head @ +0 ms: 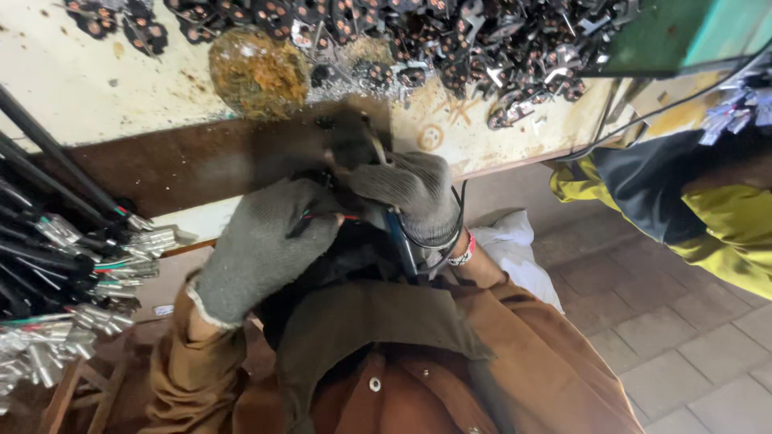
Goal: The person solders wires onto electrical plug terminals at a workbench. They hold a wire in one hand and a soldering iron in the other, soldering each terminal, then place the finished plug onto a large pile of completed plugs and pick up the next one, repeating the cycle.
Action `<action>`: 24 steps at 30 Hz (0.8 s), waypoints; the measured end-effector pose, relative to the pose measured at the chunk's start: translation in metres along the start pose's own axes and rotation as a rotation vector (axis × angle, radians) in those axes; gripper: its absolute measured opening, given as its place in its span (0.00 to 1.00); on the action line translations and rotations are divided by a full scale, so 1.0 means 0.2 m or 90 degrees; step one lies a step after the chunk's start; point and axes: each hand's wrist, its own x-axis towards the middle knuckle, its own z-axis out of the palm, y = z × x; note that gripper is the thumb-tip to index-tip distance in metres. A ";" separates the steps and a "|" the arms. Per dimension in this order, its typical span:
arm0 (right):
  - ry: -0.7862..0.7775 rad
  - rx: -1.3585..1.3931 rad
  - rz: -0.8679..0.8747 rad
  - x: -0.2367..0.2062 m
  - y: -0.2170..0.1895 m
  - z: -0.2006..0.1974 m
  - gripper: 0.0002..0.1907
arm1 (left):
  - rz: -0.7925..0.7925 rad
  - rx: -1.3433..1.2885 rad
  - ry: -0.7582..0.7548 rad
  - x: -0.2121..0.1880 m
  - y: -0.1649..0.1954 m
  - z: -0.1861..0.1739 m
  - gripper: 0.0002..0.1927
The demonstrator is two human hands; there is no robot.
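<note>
My left hand [265, 241] pinches thin wires [310, 217] against my right hand's [410, 197] gripped black cable [402, 241], mid-fitting, so steady alignment comes next.

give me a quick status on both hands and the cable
Left hand gloved, pinching thin wires. Right hand gloved, gripping a blue-handled tool on them. Heap of metal parts beyond, not in the way.

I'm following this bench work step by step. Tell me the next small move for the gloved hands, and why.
Probably steady the black cable and close the cutter in one short squeeze. The right hand grips the blue-handled cutter at the cable, and the left hand pinches coloured wires close beside it. The tool tip is blurred, so this is a guess.
</note>
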 end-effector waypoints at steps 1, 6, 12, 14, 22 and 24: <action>-0.005 0.019 -0.013 -0.01 0.01 -0.01 0.17 | 0.010 -0.001 -0.022 0.01 0.00 0.00 0.10; 0.003 -0.027 -0.013 -0.01 -0.02 0.00 0.15 | -0.086 0.018 -0.112 0.09 0.16 -0.10 0.12; 0.046 0.013 -0.022 0.02 -0.05 0.00 0.17 | 0.008 0.143 0.098 0.07 0.35 -0.10 0.07; 0.059 0.013 -0.018 0.01 -0.05 0.01 0.17 | 0.064 0.207 0.201 0.04 0.32 -0.07 0.07; 0.156 0.047 -0.039 -0.02 -0.04 0.07 0.19 | 0.095 0.218 0.281 0.01 0.12 0.03 0.08; 0.113 0.052 0.005 -0.03 -0.03 0.06 0.20 | 0.099 0.239 0.296 0.01 0.13 0.06 0.08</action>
